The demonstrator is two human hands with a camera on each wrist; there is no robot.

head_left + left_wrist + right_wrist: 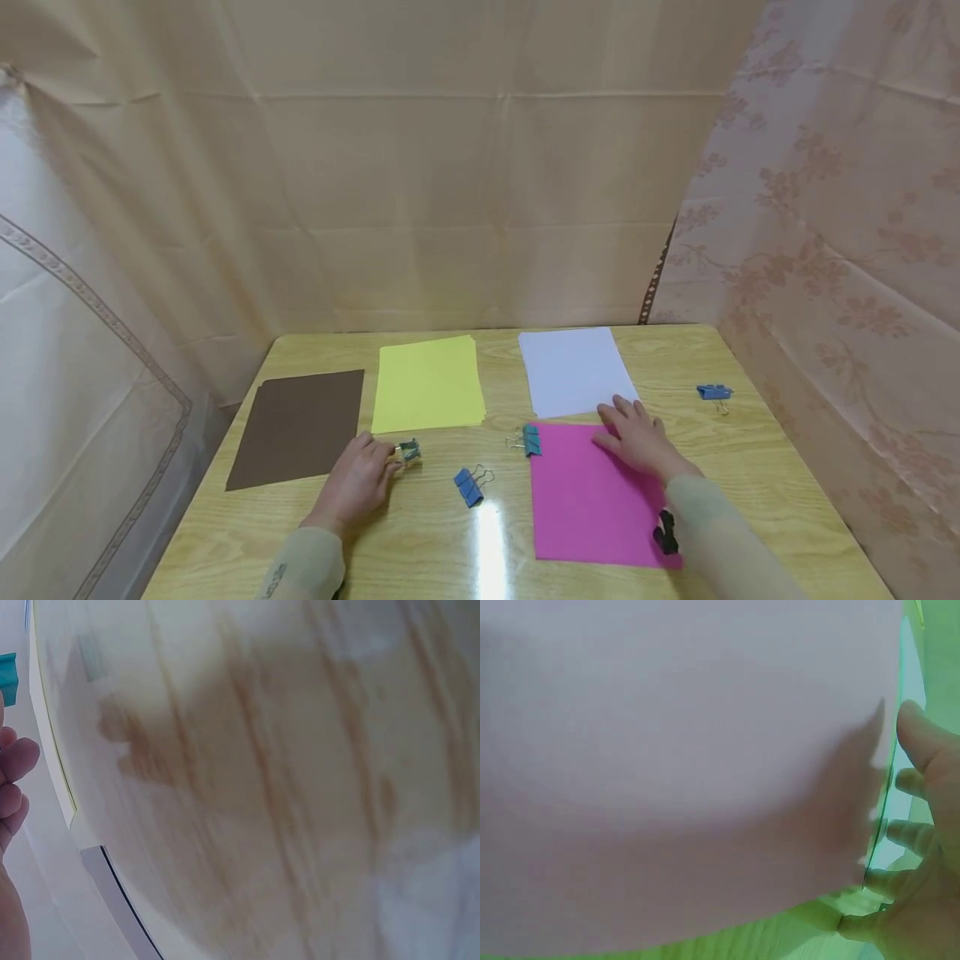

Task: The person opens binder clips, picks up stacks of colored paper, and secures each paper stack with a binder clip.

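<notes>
Hands apart: left hand (356,481) pinches a teal clip (410,451) by its wires, lower left of centre, apparently for control; lower right, a second clip (532,440) grips pink paper (588,510), which, from my remote post, I judge the right hand (641,439), fingers spread, is steadying.

The head view was evenly lit, with white glare on the wood-grain table (420,542). Both wrist views were blurred; shadows crossed the table and washed-out magenta paper (667,712), the right view tinted green.

Lettering (274,581) on the left sleeve (309,563) cannot be read.
</notes>
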